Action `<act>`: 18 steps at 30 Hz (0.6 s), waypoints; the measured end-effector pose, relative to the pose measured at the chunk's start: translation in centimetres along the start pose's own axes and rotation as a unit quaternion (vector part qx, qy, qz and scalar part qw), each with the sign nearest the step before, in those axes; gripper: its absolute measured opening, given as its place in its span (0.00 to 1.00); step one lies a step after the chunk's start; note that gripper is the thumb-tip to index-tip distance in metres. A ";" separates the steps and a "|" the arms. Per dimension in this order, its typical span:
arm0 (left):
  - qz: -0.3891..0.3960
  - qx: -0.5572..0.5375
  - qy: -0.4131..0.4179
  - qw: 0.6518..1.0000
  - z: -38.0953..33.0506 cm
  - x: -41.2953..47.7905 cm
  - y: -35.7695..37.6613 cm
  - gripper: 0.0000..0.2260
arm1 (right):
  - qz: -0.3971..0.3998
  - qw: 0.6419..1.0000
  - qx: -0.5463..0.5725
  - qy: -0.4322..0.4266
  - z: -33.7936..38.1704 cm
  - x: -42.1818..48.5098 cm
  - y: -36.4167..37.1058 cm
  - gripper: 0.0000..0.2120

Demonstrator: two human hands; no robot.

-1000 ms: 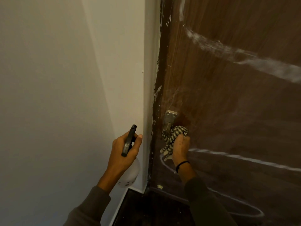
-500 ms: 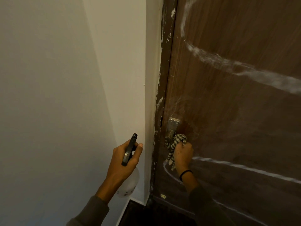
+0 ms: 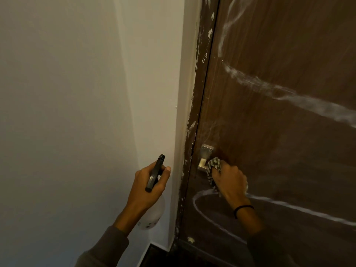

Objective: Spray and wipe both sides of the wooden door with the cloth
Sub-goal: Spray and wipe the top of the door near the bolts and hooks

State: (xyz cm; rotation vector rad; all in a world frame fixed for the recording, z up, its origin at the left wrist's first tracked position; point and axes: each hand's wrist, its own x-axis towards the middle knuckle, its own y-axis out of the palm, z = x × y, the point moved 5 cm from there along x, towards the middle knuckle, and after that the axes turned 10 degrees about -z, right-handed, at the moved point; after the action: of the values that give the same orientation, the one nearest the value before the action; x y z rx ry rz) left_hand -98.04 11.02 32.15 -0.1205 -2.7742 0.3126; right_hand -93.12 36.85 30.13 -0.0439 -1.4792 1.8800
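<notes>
The right hand (image 3: 229,177) gripped a bunched black-and-white checked cloth (image 3: 213,166), fingers curled round it, against the dark brown wooden door (image 3: 269,132) beside the square metal handle (image 3: 205,157). The left hand (image 3: 148,186) clasped a white spray bottle (image 3: 154,214) near the pale wall (image 3: 67,112).

Out past the left hand (image 3: 148,186) a plain white wall (image 3: 57,112) runs back to a corner. A second white wall (image 3: 158,74) comes forward from there and ends just beside that hand. Lower down, between it and the right hand (image 3: 229,180), dark floor (image 3: 154,257) shows. The light is dim and warm.
</notes>
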 end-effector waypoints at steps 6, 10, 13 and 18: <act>0.026 -0.024 0.025 0.999 -2.3 0.7 -0.2 0.08 | 0.001 0.999 -0.002 -0.050 -0.6 -0.7 -3.1 0.15; 0.048 -0.077 0.030 0.995 -5.2 1.5 0.0 0.08 | -0.016 0.998 0.028 -0.051 -0.6 -1.3 -6.5 0.15; 0.060 -0.105 0.057 0.991 -8.1 2.0 0.1 0.09 | -0.060 0.994 0.066 -0.059 -0.5 -1.6 -10.2 0.14; 0.090 -0.132 0.100 0.982 -12.2 2.8 0.6 0.10 | -0.143 0.983 0.060 -0.101 1.1 -1.5 -17.9 0.26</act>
State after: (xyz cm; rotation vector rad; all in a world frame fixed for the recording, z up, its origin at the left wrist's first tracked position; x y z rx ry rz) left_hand -96.35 14.41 44.11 -0.4434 -2.5948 -0.0249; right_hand -83.30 36.36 45.23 0.4056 -1.4156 1.7717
